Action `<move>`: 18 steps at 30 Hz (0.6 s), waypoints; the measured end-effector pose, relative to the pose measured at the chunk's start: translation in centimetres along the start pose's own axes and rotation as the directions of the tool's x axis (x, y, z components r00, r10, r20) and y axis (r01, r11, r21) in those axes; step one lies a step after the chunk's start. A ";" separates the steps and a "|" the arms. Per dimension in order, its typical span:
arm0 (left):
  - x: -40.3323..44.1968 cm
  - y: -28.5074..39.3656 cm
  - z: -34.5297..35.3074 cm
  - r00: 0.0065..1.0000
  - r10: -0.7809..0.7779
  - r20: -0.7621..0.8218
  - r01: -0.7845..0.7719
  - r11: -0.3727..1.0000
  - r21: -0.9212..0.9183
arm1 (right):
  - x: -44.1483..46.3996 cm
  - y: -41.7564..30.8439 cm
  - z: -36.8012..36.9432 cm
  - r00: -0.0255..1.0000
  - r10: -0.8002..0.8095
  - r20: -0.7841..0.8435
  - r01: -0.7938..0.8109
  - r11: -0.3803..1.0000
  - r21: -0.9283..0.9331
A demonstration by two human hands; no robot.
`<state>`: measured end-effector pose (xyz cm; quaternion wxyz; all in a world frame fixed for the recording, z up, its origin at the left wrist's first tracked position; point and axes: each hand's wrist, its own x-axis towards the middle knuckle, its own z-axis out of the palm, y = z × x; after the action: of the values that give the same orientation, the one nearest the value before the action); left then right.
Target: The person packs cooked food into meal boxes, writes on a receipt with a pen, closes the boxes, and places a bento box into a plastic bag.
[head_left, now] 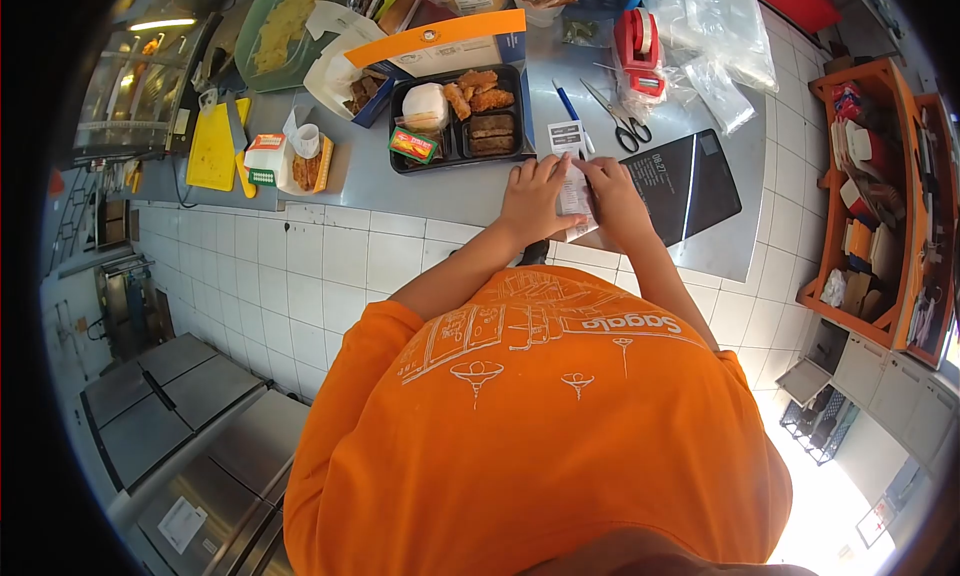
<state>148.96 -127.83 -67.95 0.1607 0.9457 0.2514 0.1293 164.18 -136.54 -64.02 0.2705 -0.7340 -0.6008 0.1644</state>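
On the near side of the table, between black tray and tablet, the printed slip is best kept flat under the spread left hand, while whether the right hand, fingers curled against it, grips anything I cannot tell.

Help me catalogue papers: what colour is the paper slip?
The paper slip is white, dark-printed; head view.
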 end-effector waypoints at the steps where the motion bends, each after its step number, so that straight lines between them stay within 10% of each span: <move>1: 0.0 0.0 0.1 1.000 -0.024 0.016 0.024 1.000 0.014 | 0.3 -0.4 0.1 1.000 -0.006 -0.016 0.003 0.989 -0.151; 9: 0.3 -0.1 -3.8 0.976 -0.050 0.213 0.076 0.990 -0.118 | -1.8 -1.0 3.4 0.995 -0.101 -0.004 0.098 0.968 -0.233; 18: -1.7 -6.4 -10.4 0.995 0.041 -0.095 -0.070 0.942 -0.329 | 2.6 -1.3 4.9 0.988 0.092 -0.124 -0.130 0.929 -0.347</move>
<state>141.34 -120.95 -61.07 0.3025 0.9054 0.2060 0.2154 160.96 -132.90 -66.98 0.1557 -0.8113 -0.5628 0.0295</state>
